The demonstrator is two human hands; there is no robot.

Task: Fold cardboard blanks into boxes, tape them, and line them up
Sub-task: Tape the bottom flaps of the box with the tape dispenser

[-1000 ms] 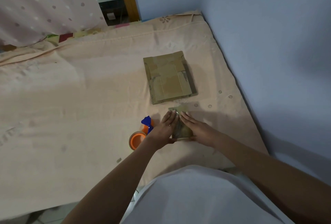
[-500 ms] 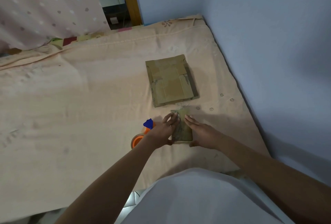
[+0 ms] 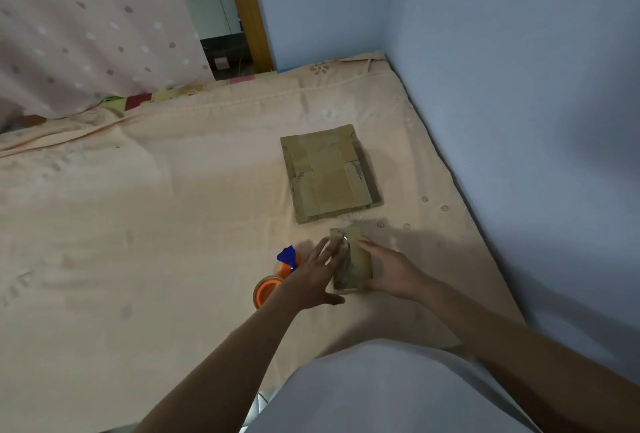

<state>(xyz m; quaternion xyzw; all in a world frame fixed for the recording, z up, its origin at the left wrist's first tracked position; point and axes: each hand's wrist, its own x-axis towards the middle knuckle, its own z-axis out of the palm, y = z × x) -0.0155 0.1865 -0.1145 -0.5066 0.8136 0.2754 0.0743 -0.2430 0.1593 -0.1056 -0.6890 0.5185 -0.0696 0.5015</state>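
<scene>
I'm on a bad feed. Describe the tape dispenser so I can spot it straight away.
Start at the peach bedsheet that fills the view, then find the two hands pressing a small cardboard box near its closer edge. The tape dispenser lies on the sheet just outside the left hand, partly hidden by that wrist. It is the only bright thing there: an orange roll with a blue tip, against brown cardboard.

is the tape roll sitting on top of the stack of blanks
No, the tape roll lies on the sheet beside the left hand, well apart from the stack of blanks farther back.
</scene>
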